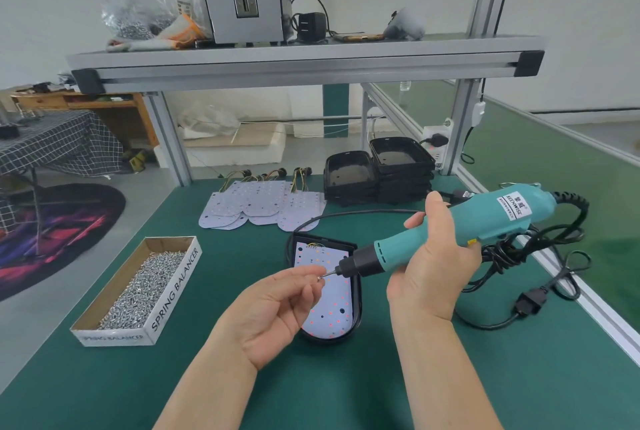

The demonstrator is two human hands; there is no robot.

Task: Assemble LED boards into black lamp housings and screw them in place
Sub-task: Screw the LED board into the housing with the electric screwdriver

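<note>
The left hand (277, 305) pinches a tiny silver screw (319, 277) between its thumb and forefinger, with the other fingers (304, 294) loosely curled. It holds the screw against the thin steel bit (330, 274) of a teal electric screwdriver (485, 218). Just right of that pinch, the right hand (429, 266) has its fingers wrapped round the tool's barrel, nose tilted down toward the screw.

The screw looks light and slick, easy to drop. It is probably best held by the shank so the head stays free for the bit.

Directly under the fingers lies a white round-ended LED board (329, 311) dotted with red and yellow emitters. It is seated inside a black plastic lamp housing (358, 298) on the green surface (207, 377). The board seems thin and stiff, and fragile at its emitters and solder wires, so it should be handled by its bare edges. The housing looks rigid but light and may slide under the driver's push, so steadying it at the rim would help.

Left of the fingers sits a long white cardboard tray of screws (138, 291). Beyond them are fanned spare LED boards (263, 207) with wire leads, and to the right of those, stacked empty black housings (381, 173).
</note>
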